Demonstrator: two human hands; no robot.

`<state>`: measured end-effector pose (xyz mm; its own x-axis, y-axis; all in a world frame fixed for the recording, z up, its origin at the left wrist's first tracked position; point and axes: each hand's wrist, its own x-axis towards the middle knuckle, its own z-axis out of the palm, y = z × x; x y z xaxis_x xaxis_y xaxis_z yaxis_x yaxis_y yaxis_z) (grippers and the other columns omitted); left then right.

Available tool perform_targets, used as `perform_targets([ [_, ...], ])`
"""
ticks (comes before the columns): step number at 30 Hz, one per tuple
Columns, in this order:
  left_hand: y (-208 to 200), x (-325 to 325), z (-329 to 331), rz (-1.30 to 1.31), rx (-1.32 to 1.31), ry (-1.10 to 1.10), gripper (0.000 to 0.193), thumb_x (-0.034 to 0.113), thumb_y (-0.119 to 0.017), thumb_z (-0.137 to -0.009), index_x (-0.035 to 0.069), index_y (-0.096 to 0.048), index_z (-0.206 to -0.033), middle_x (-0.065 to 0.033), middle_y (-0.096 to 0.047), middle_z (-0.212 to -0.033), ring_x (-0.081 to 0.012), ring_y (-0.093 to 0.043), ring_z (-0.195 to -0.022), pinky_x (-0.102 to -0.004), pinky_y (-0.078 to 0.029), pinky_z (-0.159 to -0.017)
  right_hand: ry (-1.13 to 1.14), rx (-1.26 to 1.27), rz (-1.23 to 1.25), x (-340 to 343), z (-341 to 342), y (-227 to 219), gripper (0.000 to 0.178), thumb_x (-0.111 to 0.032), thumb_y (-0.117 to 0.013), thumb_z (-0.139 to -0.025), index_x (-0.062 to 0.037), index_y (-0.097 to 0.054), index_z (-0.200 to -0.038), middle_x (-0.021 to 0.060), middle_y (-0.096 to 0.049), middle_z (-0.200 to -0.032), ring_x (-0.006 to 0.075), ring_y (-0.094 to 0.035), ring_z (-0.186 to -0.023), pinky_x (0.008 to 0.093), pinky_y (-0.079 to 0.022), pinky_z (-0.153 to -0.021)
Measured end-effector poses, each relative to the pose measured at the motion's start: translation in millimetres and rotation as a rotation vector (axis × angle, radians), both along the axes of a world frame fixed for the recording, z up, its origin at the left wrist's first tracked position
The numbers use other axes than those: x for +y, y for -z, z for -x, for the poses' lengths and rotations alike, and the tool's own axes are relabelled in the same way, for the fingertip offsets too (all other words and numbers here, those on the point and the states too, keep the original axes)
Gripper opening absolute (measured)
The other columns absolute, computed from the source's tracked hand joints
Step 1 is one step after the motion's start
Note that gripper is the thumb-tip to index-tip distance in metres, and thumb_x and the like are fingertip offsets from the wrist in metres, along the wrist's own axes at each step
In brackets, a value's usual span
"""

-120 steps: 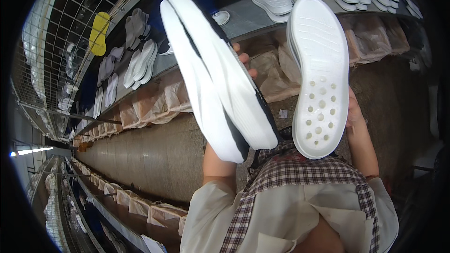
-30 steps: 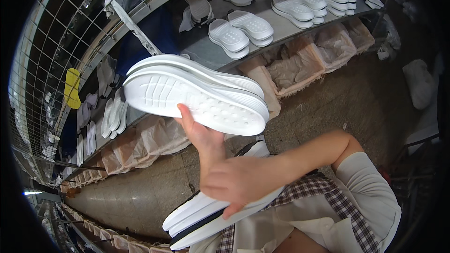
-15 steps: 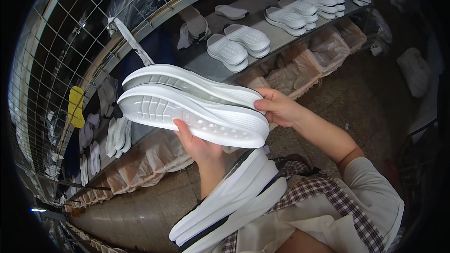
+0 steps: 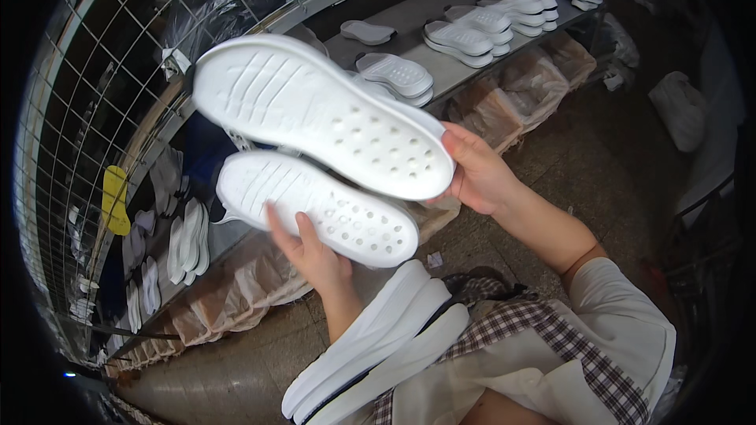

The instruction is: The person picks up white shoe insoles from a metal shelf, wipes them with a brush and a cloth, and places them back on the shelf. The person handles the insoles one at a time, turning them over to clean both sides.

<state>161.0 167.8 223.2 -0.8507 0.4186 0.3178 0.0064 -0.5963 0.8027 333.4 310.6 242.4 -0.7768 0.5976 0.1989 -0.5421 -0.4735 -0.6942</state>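
Note:
A white shoe sole (image 4: 303, 110), tilted so its grooved and dimpled inner face shows, is gripped at its right end by my right hand (image 4: 476, 173), thumb on the rim. Below it, a second white sole (image 4: 319, 208) rests in my left hand (image 4: 315, 256). Two of that hand's digits lie over the sole's near edge and the others are hidden. A gap separates the two soles on the near side. Several more white soles (image 4: 362, 338) are stacked against my body by my left forearm.
White soles (image 4: 457, 37) stand in pairs and stacks along the grey shelf (image 4: 378, 6). Lined bins (image 4: 488, 106) sit beneath it. A wire mesh (image 4: 87, 94) rises at the left, with a yellow sole-shaped piece (image 4: 116, 201) near it.
The two held soles, earlier lying together, are now spread apart and turned to face up. My right hand's sole has risen; my left hand has shifted slightly down.

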Motion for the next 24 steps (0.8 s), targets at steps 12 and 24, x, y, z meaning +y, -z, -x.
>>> perform_targets([
  [12, 14, -3, -8, -0.17, -0.027, 0.189, 0.056, 0.04, -0.048, -0.096, 0.0, -0.037, -0.133, -0.0131, -0.05, -0.128, -0.0268, -0.05, -0.117, -0.0409, -0.042, -0.1, 0.538, -0.171, -1.099, -27, -13, -28, 0.03, -0.017, -0.061, -0.09, 0.0013, -0.057, -0.113, 0.0064, -0.062, -0.098, 0.0106, -0.058, -0.077, 0.0227, -0.047, -0.064],
  [24, 20, -16, -14, -0.137, -0.015, 0.069, 0.052, 0.04, -0.043, -0.098, 0.003, -0.038, -0.135, -0.0116, -0.05, -0.129, -0.0249, -0.05, -0.119, -0.0398, -0.04, -0.101, -1.165, -1.144, -0.758, -47, -68, 222, 0.029, -0.026, -0.05, -0.09, -0.0042, -0.065, -0.102, 0.006, -0.063, -0.076, 0.015, -0.058, -0.065, 0.0309, -0.049, -0.06],
])
